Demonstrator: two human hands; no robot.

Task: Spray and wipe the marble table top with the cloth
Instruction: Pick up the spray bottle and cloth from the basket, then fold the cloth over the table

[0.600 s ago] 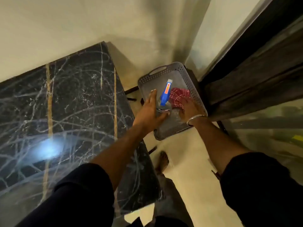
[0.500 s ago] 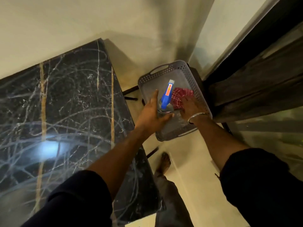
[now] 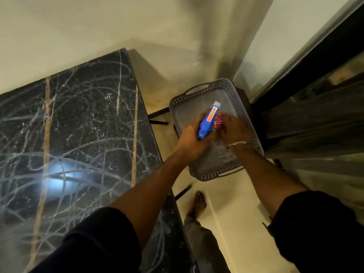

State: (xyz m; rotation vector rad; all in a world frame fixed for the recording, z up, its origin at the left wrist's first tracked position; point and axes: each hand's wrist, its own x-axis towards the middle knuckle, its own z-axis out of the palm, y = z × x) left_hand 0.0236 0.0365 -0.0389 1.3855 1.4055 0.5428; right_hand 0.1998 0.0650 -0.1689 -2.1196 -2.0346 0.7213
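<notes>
The black marble table top (image 3: 78, 125) with white and gold veins fills the left of the view. To its right a grey perforated tray (image 3: 244, 113) stands on a low stand. Over the tray, my left hand (image 3: 192, 137) grips the spray bottle (image 3: 208, 122) by its blue trigger head with an orange label. My right hand (image 3: 235, 131) lies over the red checked cloth (image 3: 219, 120), its fingers curled onto it. Most of the cloth is hidden under that hand.
A cream floor (image 3: 232, 203) runs between the table and a dark curtain (image 3: 315, 115) at the right. My bare foot (image 3: 199, 203) stands near the table's corner. Thin black legs (image 3: 157, 117) of the stand stick out beside the tray.
My left hand has closed round the spray bottle. My right hand has moved further over the cloth, covering more of it. The view has shifted slightly.
</notes>
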